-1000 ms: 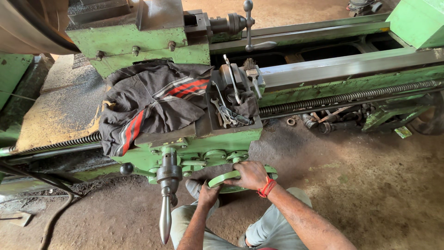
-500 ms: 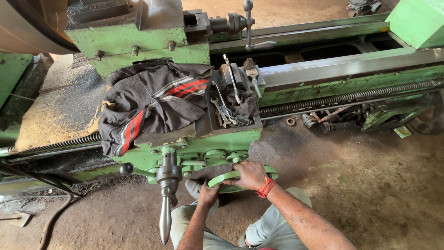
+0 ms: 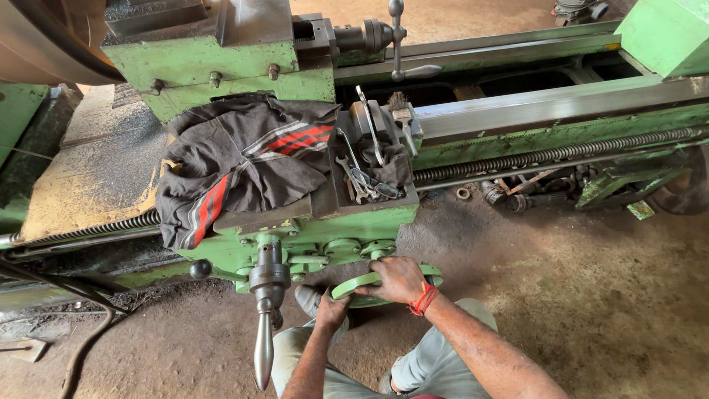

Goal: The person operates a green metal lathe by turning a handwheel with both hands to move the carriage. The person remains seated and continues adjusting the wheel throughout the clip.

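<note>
Big green lathe [image 3: 517,125] fills the view, its long bed running off to the right, a threaded lead screw [image 3: 561,155] stretched along the front face. Beneath it, a dusty earthen floor [image 3: 591,295], scuffed and dark near the machine. On top of the carriage [image 3: 310,225] lies a crumpled dark garment with red and white stripes [image 3: 244,159], draped over the left half and hanging a little over the front edge. Just right of the cloth, a small tray holds a jumble of spanners [image 3: 362,177], packed close together. Lower down, a long steel lever handle [image 3: 264,332] hangs from the front of the carriage, pointing towards the floor. And here's the action: the green handwheel [image 3: 354,284] sits low on the carriage front, right of that lever, tilted edge-on to the camera. The right hand [image 3: 399,279], red thread band [image 3: 424,299] at the wrist, lies over the top of the wheel's rim, fingers curled round the far edge and gripping it. The left hand [image 3: 331,309] comes up from underneath at the wheel's left end, touching the rim; its fingers are tucked behind the wheel, so how they're set I can't tell. Below, the person's knees in pale trousers [image 3: 443,362].
</note>
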Available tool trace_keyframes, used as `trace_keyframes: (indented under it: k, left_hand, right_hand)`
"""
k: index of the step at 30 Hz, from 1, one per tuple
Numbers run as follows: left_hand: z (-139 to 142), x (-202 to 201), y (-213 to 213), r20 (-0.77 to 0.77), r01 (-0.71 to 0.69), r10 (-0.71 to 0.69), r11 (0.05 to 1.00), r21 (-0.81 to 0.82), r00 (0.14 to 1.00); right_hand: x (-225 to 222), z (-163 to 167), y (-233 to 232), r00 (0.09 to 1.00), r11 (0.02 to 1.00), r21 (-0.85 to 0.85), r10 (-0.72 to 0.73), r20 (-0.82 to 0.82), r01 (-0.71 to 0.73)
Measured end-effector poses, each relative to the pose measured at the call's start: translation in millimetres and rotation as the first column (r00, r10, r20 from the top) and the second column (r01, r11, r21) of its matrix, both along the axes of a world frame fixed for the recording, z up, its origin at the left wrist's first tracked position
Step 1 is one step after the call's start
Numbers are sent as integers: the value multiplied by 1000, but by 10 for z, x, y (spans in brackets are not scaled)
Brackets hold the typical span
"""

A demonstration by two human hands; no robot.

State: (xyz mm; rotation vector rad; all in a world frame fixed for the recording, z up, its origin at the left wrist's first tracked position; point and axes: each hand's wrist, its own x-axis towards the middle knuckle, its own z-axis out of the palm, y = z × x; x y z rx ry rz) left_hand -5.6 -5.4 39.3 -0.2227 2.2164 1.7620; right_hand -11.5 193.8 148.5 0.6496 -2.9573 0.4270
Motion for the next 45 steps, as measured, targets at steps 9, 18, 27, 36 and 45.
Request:
trace_keyframes:
  k: [9, 18, 27, 36, 45]
  left_hand:
    - [43, 6, -10, 4, 8, -8, 1000, -6, 1000]
    - [-6, -1, -8, -17, 3, -2, 999, 54, 1000]
    - [-36, -7, -11, -1, 5, -5, 995, 103, 1000]
    - [-77, -7, -7, -33, -7, 12, 989, 145, 999]
    - [-136, -18, -10, -57, -2, 8, 994, 108, 998]
  right_hand:
    - [-11, -1, -16, 999, 1000, 17, -4, 35, 4]
    - [-5, 4, -25, 1000, 1000, 18, 2, 28, -3]
    - [-2, 17, -42, 999, 1000, 30, -6, 37, 4]
    - [-7, 12, -57, 999, 1000, 31, -3, 36, 2]
    - [-7, -30, -65, 1000, 999, 36, -2, 2, 2]
